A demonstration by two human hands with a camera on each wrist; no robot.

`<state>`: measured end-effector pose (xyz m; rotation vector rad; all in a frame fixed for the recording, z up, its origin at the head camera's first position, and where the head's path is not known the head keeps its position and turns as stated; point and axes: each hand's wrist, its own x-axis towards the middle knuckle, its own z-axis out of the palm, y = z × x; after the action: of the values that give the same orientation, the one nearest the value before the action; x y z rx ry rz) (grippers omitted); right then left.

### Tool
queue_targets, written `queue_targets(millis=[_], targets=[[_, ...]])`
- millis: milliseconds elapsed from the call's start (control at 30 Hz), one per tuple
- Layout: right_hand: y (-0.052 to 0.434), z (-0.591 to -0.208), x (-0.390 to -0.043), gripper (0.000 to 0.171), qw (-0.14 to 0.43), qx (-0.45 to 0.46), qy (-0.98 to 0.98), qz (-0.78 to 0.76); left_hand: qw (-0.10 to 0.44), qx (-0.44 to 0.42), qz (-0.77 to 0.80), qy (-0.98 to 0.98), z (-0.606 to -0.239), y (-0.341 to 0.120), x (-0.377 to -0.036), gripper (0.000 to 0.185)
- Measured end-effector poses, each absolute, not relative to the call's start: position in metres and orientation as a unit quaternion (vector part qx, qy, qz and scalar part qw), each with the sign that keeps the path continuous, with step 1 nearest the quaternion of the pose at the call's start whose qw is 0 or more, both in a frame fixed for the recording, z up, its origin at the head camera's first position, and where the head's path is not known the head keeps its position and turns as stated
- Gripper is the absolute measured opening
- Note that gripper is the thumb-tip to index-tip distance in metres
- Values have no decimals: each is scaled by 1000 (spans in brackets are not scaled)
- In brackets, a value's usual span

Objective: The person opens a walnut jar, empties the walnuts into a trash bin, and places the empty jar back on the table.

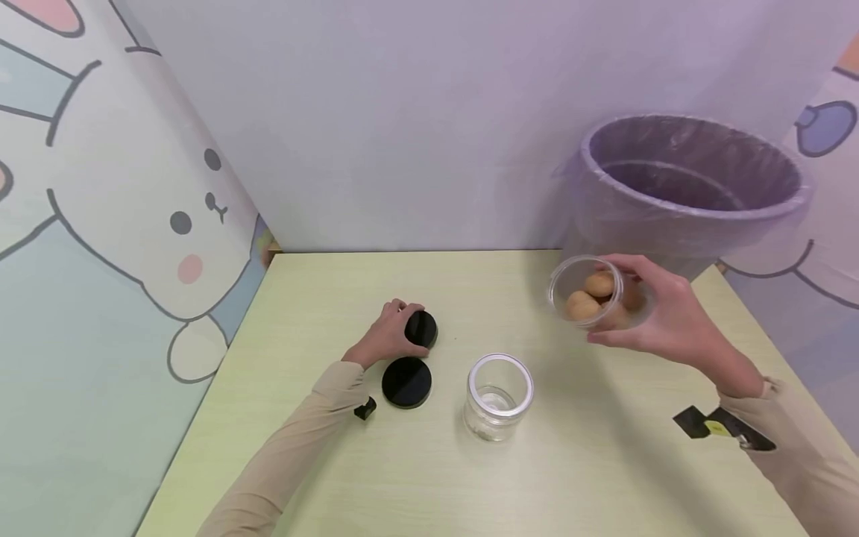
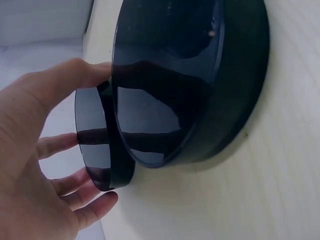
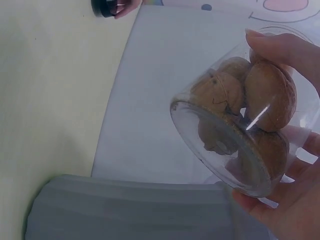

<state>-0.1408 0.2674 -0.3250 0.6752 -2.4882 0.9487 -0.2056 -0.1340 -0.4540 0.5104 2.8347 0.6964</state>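
Observation:
My left hand [image 1: 409, 327] grips a small black lid [image 1: 423, 329] by its edge, tilted up off the pale green table [image 1: 470, 298]; thumb and fingers curl round the small lid [image 2: 97, 145]. A second, larger black lid [image 1: 406, 382] lies flat just in front of it and fills the left wrist view as the larger lid [image 2: 190, 80]. An empty clear jar [image 1: 498, 395] stands upright without a lid at the middle. My right hand [image 1: 604, 300] holds a clear jar of walnuts [image 1: 590, 295] above the table, tipped on its side with its mouth to the left. The right wrist view shows several walnuts in that jar [image 3: 235, 125].
A bin lined with a purple bag [image 1: 691, 186] stands at the table's back right corner, just behind my right hand; it also shows as the bin [image 3: 125, 210]. Walls with cartoon rabbits close in the left and right sides.

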Motion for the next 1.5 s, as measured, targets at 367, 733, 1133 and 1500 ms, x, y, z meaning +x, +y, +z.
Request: queue_targets(millis=[367,733,1133,1500], targets=[[278,-318,-135,99,215,242,-887,328,112,174,177,962,-453,-132,-207,82],[292,-307,-130,103,244,238,-884,319,105,219,210,947,-433,-122,-218,70],[309,-295,-125,106,266,235,-881,314,-18,293,365,884,-390,-88,-233,53],[328,-283,-120,107,296,243,-880,282,-90,330,405,848,-359,-55,-242,47]])
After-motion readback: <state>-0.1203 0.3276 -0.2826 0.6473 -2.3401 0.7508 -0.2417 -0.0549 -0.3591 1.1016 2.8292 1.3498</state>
